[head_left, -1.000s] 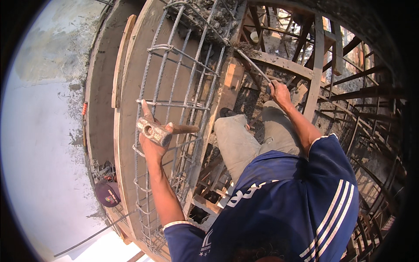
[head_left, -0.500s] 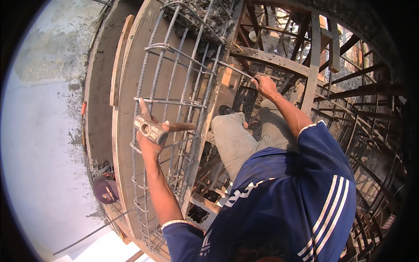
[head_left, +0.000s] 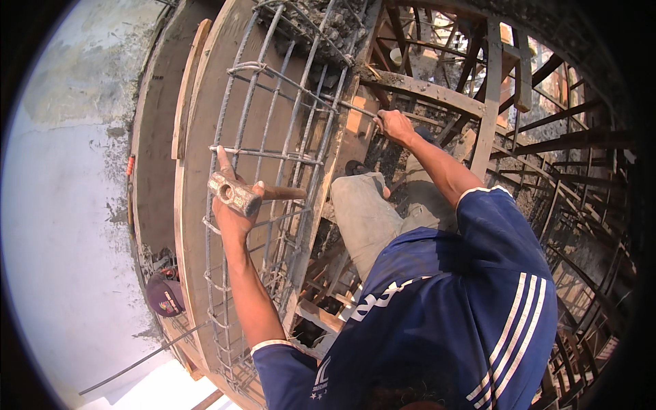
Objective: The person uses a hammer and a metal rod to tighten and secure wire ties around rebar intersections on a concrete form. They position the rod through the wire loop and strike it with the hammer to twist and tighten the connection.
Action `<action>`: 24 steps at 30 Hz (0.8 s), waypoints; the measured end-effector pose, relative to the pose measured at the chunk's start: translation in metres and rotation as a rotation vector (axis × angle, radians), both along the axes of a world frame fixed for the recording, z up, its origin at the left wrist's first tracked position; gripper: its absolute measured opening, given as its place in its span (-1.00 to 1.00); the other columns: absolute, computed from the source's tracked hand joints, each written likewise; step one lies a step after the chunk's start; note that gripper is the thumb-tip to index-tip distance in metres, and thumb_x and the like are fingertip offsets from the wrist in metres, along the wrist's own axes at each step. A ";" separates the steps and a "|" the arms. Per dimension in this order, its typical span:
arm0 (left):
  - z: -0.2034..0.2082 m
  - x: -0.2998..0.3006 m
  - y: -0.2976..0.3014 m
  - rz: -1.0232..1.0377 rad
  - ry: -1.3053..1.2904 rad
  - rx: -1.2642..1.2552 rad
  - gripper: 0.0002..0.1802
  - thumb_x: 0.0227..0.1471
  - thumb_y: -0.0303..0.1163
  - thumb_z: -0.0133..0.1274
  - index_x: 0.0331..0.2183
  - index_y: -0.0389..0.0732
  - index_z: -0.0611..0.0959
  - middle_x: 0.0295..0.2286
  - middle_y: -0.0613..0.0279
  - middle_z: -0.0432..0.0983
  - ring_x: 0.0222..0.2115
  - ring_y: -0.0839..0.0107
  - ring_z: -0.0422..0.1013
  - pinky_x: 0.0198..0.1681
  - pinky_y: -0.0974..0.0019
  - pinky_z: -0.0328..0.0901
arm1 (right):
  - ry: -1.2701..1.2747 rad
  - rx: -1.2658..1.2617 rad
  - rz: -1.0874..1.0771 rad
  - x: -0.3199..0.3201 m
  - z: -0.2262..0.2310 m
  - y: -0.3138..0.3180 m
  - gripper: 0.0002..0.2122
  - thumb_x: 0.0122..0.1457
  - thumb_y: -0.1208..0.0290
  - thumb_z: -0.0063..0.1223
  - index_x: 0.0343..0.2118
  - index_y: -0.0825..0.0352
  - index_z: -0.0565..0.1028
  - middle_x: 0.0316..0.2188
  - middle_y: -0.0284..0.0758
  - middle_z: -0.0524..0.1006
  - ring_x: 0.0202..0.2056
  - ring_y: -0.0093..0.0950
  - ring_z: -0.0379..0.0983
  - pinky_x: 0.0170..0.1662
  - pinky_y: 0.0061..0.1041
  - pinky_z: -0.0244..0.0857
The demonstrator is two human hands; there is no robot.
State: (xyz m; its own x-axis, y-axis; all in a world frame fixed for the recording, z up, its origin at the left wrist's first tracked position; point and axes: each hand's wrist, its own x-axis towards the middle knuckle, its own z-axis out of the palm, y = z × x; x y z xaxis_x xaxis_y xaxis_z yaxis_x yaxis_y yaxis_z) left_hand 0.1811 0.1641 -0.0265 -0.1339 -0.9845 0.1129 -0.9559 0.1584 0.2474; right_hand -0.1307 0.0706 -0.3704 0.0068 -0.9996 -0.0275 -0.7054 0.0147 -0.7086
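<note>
My left hand [head_left: 234,212] is closed round a hammer [head_left: 239,197] with a heavy, worn metal head and a wooden handle. Its index finger stretches up to a crosswise bar of the rebar cage [head_left: 263,154]. The hammer's handle lies across the cage's long bars and points right. On the cage's right side, my right hand [head_left: 396,126] grips the outer end of a thin steel rod [head_left: 357,107]. The rod slopes up to the left and reaches in among the cage's bars; its far end is hard to make out there.
Timber formwork boards [head_left: 205,123] run along the cage's left. Beyond them is a pale wall [head_left: 61,191]. A dark cap [head_left: 165,294] shows low between wall and boards. Wooden beams [head_left: 427,93] and scaffolding [head_left: 567,147] stand over openings at right. A loose bar [head_left: 137,364] juts out lower left.
My right hand has moved left and slightly up toward the cage, and the rod has slid farther in among the bars. My left hand and the hammer have hardly moved.
</note>
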 end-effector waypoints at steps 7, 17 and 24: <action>-0.001 0.001 0.006 0.035 -0.013 -0.010 0.09 -0.13 -0.40 0.22 0.37 -0.08 0.04 -0.43 0.18 0.43 -0.46 0.24 0.41 -0.34 0.16 0.33 | -0.086 0.010 -0.133 -0.013 -0.014 0.033 -0.67 0.31 0.12 -0.05 -0.28 0.37 0.46 -0.42 0.08 0.56 -0.29 0.15 0.50 -0.24 0.06 0.37; -0.007 0.011 0.004 0.009 -0.101 -0.027 0.09 -0.14 -0.38 0.23 0.37 -0.05 0.05 -0.42 0.16 0.44 -0.45 0.20 0.42 -0.32 0.14 0.33 | 0.068 0.006 0.163 -0.004 0.010 0.053 -0.72 0.33 0.17 -0.08 -0.27 0.33 0.45 -0.42 0.06 0.56 -0.30 0.09 0.52 -0.29 0.05 0.38; -0.007 0.012 0.004 0.048 -0.121 -0.001 -0.06 -0.12 -0.29 0.24 0.29 -0.15 0.25 -0.43 0.14 0.44 -0.42 0.13 0.42 -0.29 0.10 0.32 | 0.077 -0.031 0.262 0.007 0.012 0.048 -0.74 0.30 0.21 -0.05 -0.29 0.36 0.46 -0.43 0.03 0.56 -0.32 0.07 0.52 -0.28 0.01 0.39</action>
